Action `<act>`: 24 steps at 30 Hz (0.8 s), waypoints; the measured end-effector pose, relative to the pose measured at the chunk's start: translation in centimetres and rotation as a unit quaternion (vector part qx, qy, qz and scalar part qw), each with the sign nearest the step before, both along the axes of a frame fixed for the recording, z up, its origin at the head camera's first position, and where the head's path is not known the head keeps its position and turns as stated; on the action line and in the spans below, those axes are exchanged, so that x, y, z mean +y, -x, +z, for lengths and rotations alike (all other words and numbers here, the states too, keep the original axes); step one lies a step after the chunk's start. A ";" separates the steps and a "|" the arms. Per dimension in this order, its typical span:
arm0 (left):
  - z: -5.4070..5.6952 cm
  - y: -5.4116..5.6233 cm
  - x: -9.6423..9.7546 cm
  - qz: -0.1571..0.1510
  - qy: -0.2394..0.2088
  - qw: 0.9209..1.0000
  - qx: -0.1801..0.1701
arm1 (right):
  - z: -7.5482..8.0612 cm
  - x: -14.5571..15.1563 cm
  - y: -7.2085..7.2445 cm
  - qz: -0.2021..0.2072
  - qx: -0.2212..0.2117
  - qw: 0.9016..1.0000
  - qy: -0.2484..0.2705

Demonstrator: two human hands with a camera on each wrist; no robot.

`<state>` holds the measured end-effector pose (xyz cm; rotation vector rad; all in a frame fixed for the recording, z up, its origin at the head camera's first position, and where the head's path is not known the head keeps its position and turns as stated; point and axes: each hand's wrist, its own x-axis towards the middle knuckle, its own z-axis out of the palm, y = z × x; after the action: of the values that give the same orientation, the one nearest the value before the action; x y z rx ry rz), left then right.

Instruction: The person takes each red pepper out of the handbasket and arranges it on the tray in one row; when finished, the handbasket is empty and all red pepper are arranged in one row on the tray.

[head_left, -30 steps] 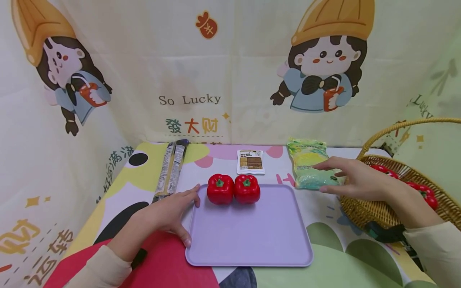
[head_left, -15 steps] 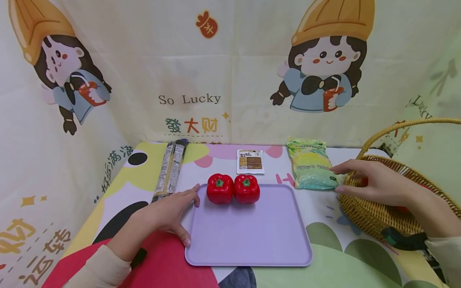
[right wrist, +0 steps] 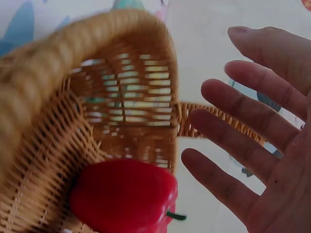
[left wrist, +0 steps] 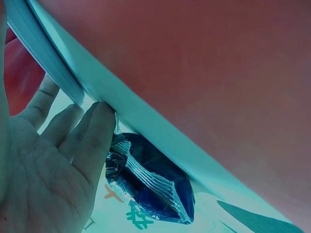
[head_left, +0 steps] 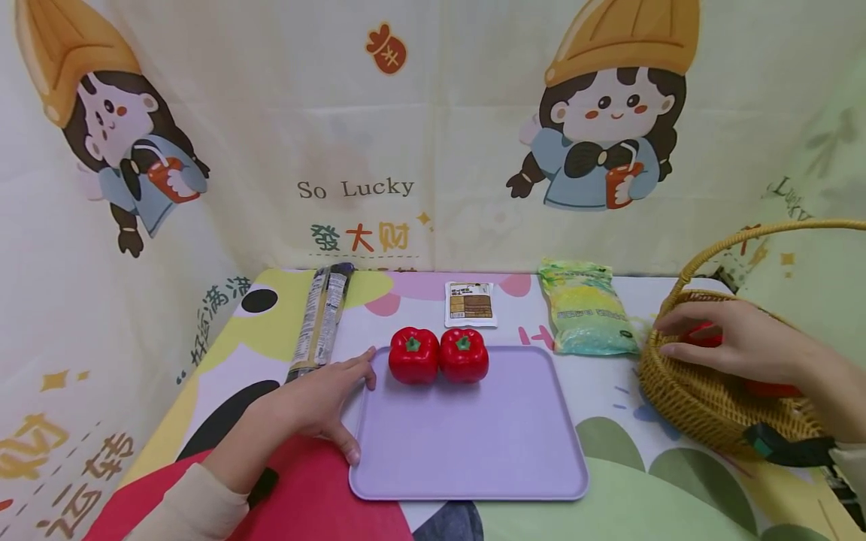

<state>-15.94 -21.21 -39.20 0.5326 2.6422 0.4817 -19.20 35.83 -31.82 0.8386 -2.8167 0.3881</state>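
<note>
At far left, pale cloth wall (head_left: 128, 323) with a printed cartoon figure in an orange hat. Next, long packet (head_left: 321, 319) lying lengthwise on the patterned table (head_left: 541, 522), near end just beyond the left hand (head_left: 310, 404). Left thumb and fingers set wide apart, touching the left edge of the lilac tray (head_left: 467, 451). In the left wrist view, dark crinkled end of the packet near the fingertips.

On the tray, toward the far left corner: left pepper (head_left: 414, 357) and right pepper (head_left: 464, 355), both red, upright, side by side, green stems up. Just past the tray's far edge, behind the right pepper, small brown-and-white sachet (head_left: 471, 304) lying flat. Farther right, apart from the tray, green-and-yellow bag (head_left: 588, 308), also flat, near the wicker basket (head_left: 683, 409) with tall arched handle.

Over the basket's opening, right hand (head_left: 751, 340); in the right wrist view, fingers straight and spread wide. Cannot tell about contact with the rim. Inside the basket, near those fingers, red basket pepper (right wrist: 121, 194) tipped on its side. Around the right wrist, black strap (head_left: 788, 448).
</note>
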 end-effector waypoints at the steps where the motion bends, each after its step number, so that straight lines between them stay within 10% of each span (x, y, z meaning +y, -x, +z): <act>1: 0.0 0.0 0.0 0.001 0.000 1.000 -0.001 | 0.0 0.2 0.1 -0.005 -0.002 1.000 0.000; 15: -0.1 -0.1 -0.1 -0.001 0.004 1.000 0.007 | -0.5 3.7 1.0 -0.069 0.006 0.998 0.005; 24: 0.2 -0.2 0.0 0.001 0.003 1.000 0.003 | -0.3 4.9 2.2 -0.096 -0.070 0.992 0.033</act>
<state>-15.74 -21.19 -38.98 0.5296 2.6494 0.4737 -21.38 40.73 -32.07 0.5395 -2.9608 0.5250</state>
